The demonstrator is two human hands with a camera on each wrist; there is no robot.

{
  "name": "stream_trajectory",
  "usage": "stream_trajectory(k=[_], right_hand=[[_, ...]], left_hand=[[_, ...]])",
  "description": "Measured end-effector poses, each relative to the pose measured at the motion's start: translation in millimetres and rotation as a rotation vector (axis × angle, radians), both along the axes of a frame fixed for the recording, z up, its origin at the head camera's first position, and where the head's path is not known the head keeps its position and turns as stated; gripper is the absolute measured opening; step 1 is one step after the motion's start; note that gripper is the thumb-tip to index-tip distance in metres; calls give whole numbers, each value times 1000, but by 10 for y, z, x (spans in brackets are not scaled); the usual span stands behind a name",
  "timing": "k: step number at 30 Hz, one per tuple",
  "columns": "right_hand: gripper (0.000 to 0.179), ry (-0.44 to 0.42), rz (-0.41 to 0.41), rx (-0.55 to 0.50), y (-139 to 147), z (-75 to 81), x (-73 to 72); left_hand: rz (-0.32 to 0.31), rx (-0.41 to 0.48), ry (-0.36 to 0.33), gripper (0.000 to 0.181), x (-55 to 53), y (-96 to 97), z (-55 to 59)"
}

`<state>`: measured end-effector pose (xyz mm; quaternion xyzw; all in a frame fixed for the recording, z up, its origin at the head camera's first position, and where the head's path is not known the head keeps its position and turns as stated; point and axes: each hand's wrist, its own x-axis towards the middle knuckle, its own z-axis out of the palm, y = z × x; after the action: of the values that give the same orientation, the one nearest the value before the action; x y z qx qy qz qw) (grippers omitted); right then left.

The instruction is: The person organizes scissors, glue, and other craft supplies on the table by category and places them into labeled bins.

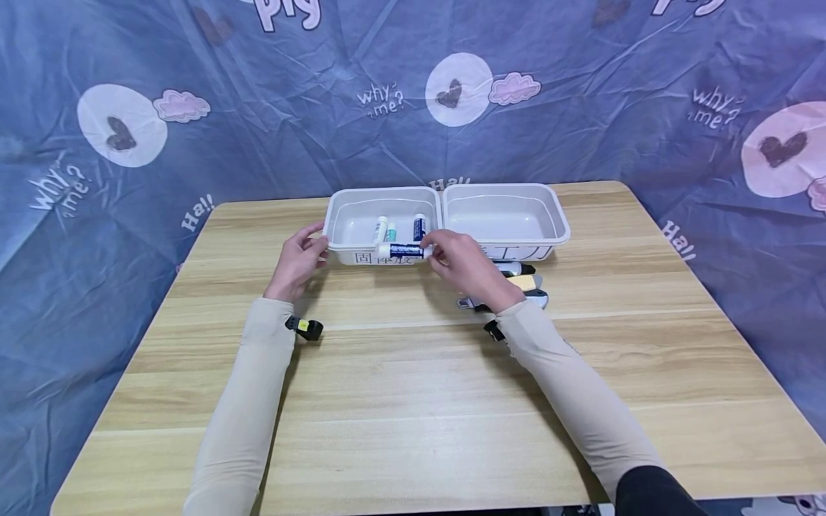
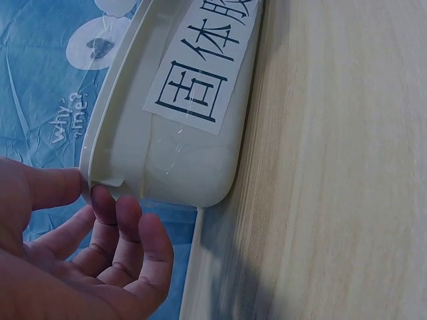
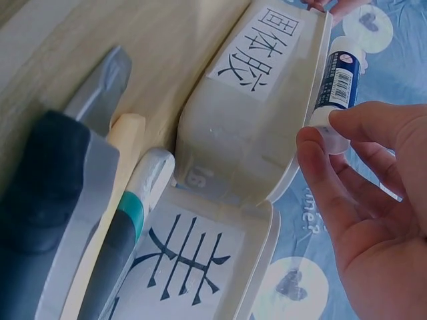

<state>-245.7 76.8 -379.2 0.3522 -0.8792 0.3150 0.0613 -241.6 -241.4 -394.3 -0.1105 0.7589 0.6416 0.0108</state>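
Note:
Between right thumb and fingertips, my right hand (image 1: 466,264) pinches a white glue stick (image 1: 404,251) with a dark blue label. The stick lies sideways over the front rim of the left white bin (image 1: 342,246). Thumb and forefinger of my left hand (image 1: 295,262) pinch that bin's rim at its left corner, clear in the left wrist view. Inside the bin are a white glue stick (image 1: 381,229), a green-labelled one (image 1: 391,233) and a blue-labelled one (image 1: 419,226). A paper label (image 2: 197,73) with Chinese characters is on the bin's front.
A second white bin (image 1: 558,235) stands against the first on the right. Several utility knives, among them a yellow one (image 1: 524,282) and a grey and black one (image 1: 537,298), lie on the wooden table (image 1: 387,401) before it, partly behind my right hand. A blue printed cloth (image 1: 271,122) hangs behind.

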Motion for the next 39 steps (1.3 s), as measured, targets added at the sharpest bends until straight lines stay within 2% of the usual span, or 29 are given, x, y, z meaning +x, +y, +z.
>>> stream_trajectory(k=[21, 26, 39], right_hand=[[26, -24, -119, -75, 144, 48, -94], [22, -35, -165, -83, 161, 44, -101], [16, -22, -217, -90, 185, 49, -91]], left_hand=[[11, 8, 11, 47, -7, 6, -9], [9, 6, 12, 48, -2, 7, -9], [11, 2, 11, 47, -15, 3, -24]])
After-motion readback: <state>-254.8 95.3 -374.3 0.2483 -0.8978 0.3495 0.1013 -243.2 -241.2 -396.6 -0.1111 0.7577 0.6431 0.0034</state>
